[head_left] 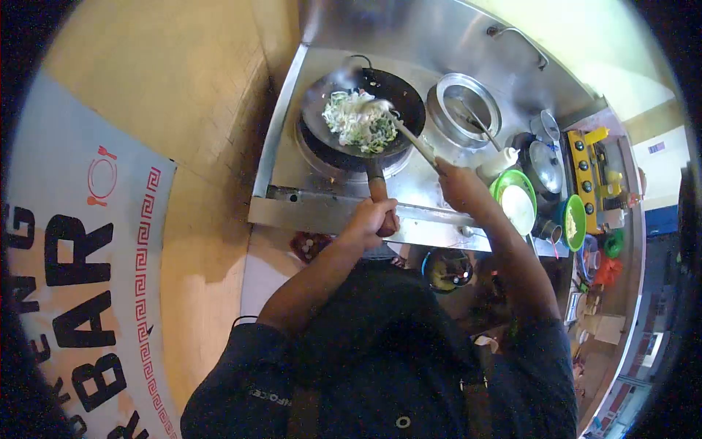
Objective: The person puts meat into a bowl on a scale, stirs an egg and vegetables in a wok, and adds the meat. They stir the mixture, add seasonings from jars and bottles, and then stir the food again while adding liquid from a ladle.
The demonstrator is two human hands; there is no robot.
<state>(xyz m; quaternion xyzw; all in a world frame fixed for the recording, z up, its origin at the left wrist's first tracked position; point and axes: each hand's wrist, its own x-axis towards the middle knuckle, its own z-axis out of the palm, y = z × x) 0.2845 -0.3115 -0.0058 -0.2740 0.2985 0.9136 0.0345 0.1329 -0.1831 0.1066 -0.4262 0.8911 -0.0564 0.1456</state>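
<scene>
My left hand is closed around the wooden handle of a large dark wok, which sits over the left burner of a steel stove. Pale shreds mixed with green vegetables lie in the wok. My right hand grips the long handle of a ladle; its head is down in the food and partly blurred. Just right of my right hand stand a white squeeze bottle and a green-rimmed bowl with a white inside.
A round steel ring burner with a utensil across it is right of the wok. Farther right are a lidded pot, a green bowl of food and a yellow stove. A printed banner stands at the left.
</scene>
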